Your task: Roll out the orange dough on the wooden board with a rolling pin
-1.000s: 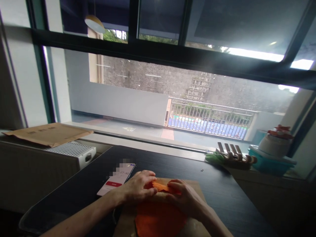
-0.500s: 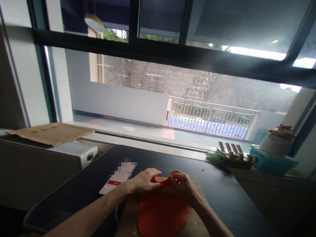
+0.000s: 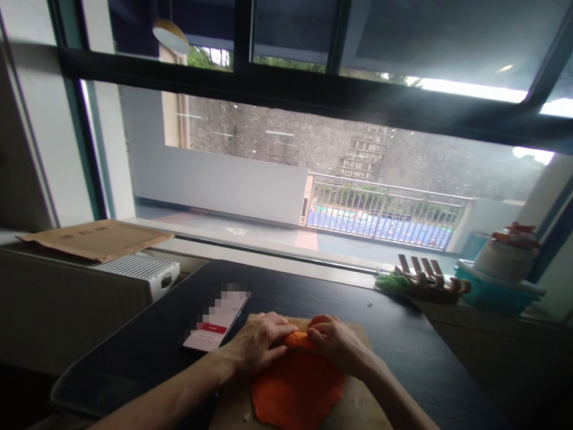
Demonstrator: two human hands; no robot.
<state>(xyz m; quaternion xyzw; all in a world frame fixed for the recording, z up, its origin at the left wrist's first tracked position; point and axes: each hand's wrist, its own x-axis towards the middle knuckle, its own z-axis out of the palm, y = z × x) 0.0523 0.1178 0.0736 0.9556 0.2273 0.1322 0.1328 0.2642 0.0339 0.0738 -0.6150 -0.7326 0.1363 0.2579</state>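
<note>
A flat, rough-edged orange dough sheet [image 3: 298, 388] lies on a tan board [image 3: 233, 400] in front of me. Its far edge is folded over into a thick roll. My left hand [image 3: 264, 337] presses closed fingers on the left end of that roll, thumb on the near side. On the right end, my right hand [image 3: 335, 340] does the same with curled fingers. A short stretch of the roll shows between both hands; the fingertips partly hide the rest.
The board rests on a dark table [image 3: 147, 358]. A phone [image 3: 217, 322] lies left of my left hand. Along the window sill stand a teal container [image 3: 496, 292] and a green cloth-like item [image 3: 394, 283]. A brown envelope [image 3: 98, 239] covers part of the radiator [image 3: 143, 272] on the left.
The lifted far edge of the dough sheet has been folded down toward me into a roll. Both hands have lowered onto it.
</note>
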